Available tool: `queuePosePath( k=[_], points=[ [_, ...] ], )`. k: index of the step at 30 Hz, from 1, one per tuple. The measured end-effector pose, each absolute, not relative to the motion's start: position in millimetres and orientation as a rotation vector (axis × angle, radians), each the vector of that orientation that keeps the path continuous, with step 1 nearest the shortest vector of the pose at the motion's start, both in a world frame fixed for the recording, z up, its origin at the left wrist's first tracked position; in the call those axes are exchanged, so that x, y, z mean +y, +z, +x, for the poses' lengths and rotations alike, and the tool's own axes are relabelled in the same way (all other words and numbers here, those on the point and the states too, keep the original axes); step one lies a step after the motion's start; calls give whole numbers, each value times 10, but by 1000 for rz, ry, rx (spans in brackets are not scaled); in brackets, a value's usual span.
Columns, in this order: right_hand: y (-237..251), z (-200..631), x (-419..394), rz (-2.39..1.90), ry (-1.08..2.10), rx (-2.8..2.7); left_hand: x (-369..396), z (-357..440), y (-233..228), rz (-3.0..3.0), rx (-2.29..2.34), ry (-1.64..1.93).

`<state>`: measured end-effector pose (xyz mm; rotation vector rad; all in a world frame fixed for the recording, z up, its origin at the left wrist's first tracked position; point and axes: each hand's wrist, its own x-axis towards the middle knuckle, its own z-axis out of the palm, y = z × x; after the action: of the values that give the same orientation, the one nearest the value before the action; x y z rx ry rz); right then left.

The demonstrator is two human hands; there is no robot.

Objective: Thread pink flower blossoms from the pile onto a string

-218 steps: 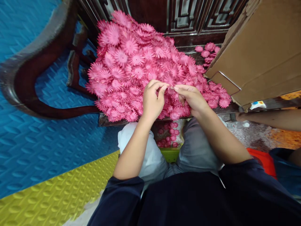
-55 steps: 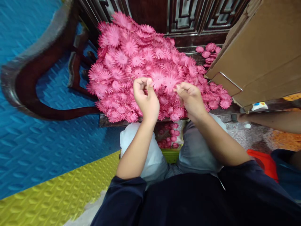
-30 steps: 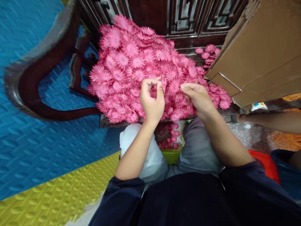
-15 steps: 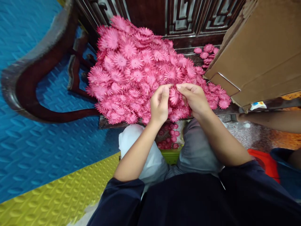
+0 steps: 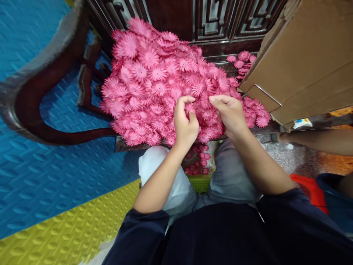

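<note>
Your left hand (image 5: pixel 186 127) over pink flowers (image 5: pixel 150 86) heaped on dark bench (image 5: pixel 124 144); thumb, forefinger parted. Right hand (image 5: pixel 233 115) apart from left: fingertips pinched, can't tell if anything's between. Pinch flowers lightly near centre so petals don't crease.

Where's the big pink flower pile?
In the head view, the pile is at upper centre, between the dark armrest and the cardboard.
</note>
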<state>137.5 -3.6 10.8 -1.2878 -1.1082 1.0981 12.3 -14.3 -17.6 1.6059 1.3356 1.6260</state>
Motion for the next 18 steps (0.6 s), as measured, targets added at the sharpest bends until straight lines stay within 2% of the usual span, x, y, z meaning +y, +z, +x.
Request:
queuePosePath(
  k=[9,14,18],
  points=[
    [133,1337,-87,-1363,926,-1306,-167,79,-92,1623,1316,1523],
    [129,1353,-80,-1342,954,-1350,-137,78,-104,1573,1299,1492],
    [101,1356,-67,-1255,1048,-1360,-104,82,-115,1314,1171,1460]
  ],
)
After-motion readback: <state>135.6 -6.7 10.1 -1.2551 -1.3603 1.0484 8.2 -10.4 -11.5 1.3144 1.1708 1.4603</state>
